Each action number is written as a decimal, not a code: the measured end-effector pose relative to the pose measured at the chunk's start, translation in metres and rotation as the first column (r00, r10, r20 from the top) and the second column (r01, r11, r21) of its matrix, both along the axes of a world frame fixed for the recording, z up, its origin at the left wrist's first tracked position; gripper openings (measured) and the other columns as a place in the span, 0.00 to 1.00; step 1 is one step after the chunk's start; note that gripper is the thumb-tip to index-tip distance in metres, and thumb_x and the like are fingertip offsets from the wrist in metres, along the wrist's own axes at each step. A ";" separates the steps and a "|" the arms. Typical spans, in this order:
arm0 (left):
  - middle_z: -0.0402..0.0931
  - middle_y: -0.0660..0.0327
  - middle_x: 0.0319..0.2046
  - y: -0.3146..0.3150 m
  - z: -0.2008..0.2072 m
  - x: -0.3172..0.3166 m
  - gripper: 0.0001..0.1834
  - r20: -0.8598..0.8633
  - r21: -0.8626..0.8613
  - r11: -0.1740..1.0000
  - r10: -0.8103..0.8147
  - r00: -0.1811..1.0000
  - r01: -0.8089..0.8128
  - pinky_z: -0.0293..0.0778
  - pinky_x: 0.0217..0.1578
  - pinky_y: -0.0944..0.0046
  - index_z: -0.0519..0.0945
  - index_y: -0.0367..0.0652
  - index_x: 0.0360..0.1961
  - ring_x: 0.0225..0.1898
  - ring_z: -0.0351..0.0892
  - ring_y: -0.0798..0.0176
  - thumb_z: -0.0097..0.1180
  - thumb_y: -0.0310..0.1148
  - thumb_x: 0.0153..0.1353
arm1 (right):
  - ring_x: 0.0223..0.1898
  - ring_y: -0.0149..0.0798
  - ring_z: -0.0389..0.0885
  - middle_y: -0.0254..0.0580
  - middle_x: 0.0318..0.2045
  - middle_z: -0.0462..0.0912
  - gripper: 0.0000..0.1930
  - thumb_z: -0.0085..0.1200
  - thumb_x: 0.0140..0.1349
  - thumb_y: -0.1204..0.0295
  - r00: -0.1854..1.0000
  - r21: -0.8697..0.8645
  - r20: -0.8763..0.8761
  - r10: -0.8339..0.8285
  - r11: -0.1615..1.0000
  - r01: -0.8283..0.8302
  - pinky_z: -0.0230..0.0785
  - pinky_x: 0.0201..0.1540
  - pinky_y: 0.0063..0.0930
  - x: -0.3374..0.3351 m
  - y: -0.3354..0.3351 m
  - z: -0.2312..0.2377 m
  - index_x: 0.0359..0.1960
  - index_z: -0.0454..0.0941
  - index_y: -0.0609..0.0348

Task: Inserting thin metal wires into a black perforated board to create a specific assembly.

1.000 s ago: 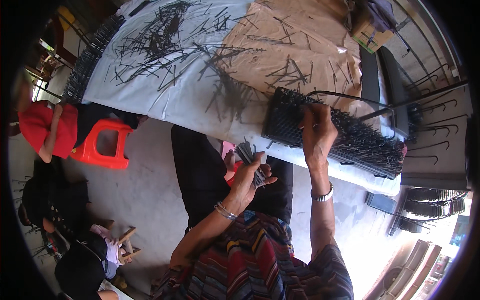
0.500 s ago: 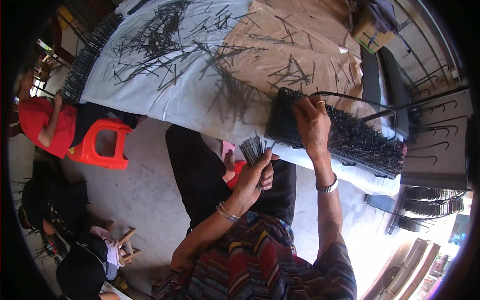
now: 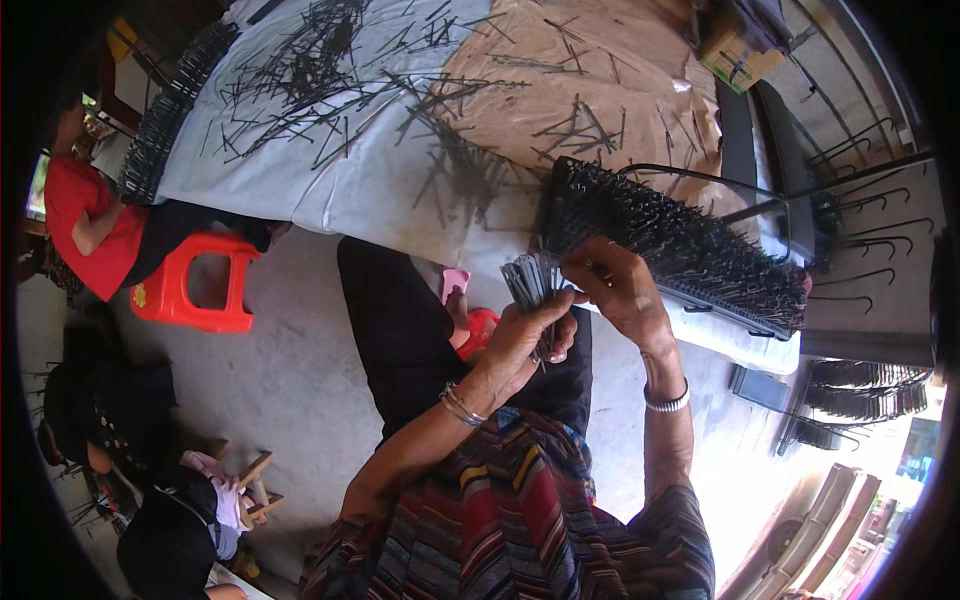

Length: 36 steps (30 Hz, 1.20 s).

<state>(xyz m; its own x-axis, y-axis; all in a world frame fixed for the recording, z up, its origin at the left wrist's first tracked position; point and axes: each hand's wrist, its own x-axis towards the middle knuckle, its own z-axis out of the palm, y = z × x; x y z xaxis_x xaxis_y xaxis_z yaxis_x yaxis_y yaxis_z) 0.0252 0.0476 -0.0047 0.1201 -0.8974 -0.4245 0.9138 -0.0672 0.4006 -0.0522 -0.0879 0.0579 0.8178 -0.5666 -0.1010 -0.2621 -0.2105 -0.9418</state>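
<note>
A bundle of thin grey metal rods (image 3: 530,278) fans out at its upper end, and my left hand (image 3: 520,345) is wrapped around its lower part. Close at the bundle's right side, the fingers of my right hand (image 3: 625,295) are curled in a pinch. What those fingertips hold, if anything, is too small to make out. Just beyond my right hand, a long black rack (image 3: 580,215) lies at the table's near edge, with many dark rods standing upright in it. Its near left end shows a bare perforated surface.
Loose dark rods (image 3: 310,75) are strewn over the white and brown table cover (image 3: 330,195). A person in a red top (image 3: 80,225) sits at left by a red stool (image 3: 195,290). Hooked rods (image 3: 870,240) hang at right. A cardboard box (image 3: 740,58) stands at the far right.
My right hand has come off the rack, moving down and left to the bundle. My left hand has shifted slightly up and right with the rods.
</note>
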 end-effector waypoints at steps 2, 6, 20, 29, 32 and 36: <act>0.72 0.65 0.19 0.000 0.000 -0.001 0.19 0.027 0.011 1.000 -0.010 1.000 0.009 0.59 0.16 0.72 0.79 0.35 0.44 0.17 0.69 0.72 0.57 0.43 0.64 | 0.26 0.26 0.78 0.41 0.29 0.82 0.05 0.55 0.62 0.76 0.998 0.089 -0.044 0.048 0.995 -0.044 0.68 0.26 0.18 -0.004 -0.002 0.000 0.35 0.77 0.68; 0.76 0.62 0.22 -0.005 0.006 0.002 0.22 0.079 0.105 0.988 0.101 0.992 -0.109 0.68 0.19 0.69 0.77 0.37 0.48 0.21 0.75 0.68 0.56 0.45 0.64 | 0.25 0.26 0.77 0.40 0.28 0.82 0.04 0.52 0.62 0.78 1.000 0.016 0.009 0.019 1.000 -0.019 0.68 0.25 0.19 -0.009 -0.010 0.003 0.36 0.75 0.67; 0.73 0.64 0.22 -0.012 -0.024 0.007 0.19 0.033 0.093 0.985 0.141 0.989 -0.143 0.61 0.19 0.72 0.77 0.39 0.43 0.21 0.67 0.73 0.56 0.46 0.64 | 0.25 0.47 0.78 0.48 0.26 0.78 0.05 0.54 0.60 0.79 0.914 -0.645 0.243 -0.326 0.649 0.403 0.69 0.28 0.32 0.030 -0.036 -0.020 0.37 0.74 0.59; 0.81 0.55 0.35 -0.038 -0.023 0.015 0.22 0.143 0.177 0.957 0.205 0.968 -0.229 0.60 0.17 0.73 0.80 0.36 0.38 0.20 0.70 0.72 0.60 0.49 0.61 | 0.30 0.53 0.79 0.47 0.32 0.78 0.03 0.55 0.59 0.74 0.976 -0.834 0.083 -0.204 0.522 0.180 0.71 0.31 0.39 0.033 -0.044 -0.008 0.34 0.77 0.56; 0.81 0.55 0.34 -0.040 -0.030 0.018 0.22 0.166 0.117 0.962 0.224 0.960 -0.245 0.59 0.16 0.74 0.80 0.36 0.35 0.19 0.69 0.73 0.61 0.49 0.60 | 0.30 0.53 0.79 0.46 0.32 0.78 0.03 0.55 0.59 0.73 0.988 -0.812 0.115 -0.106 0.563 0.155 0.72 0.31 0.40 0.033 -0.050 -0.004 0.34 0.77 0.55; 0.80 0.55 0.34 -0.038 -0.030 0.021 0.22 0.161 0.135 0.964 0.207 0.965 -0.229 0.58 0.16 0.74 0.80 0.37 0.33 0.18 0.67 0.74 0.61 0.49 0.59 | 0.33 0.51 0.80 0.45 0.32 0.76 0.05 0.56 0.57 0.76 0.996 -0.833 -0.005 -0.084 0.552 0.043 0.73 0.35 0.38 0.041 -0.051 -0.008 0.35 0.78 0.55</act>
<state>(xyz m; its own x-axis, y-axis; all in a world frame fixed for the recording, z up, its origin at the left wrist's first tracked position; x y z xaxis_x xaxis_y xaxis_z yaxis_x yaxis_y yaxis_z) 0.0459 0.0094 -0.0348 0.3756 -0.7691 -0.5171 0.8461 0.0569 0.5299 -0.0115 -0.1389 0.0501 0.7833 -0.4658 0.4117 -0.3390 -0.8752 -0.3452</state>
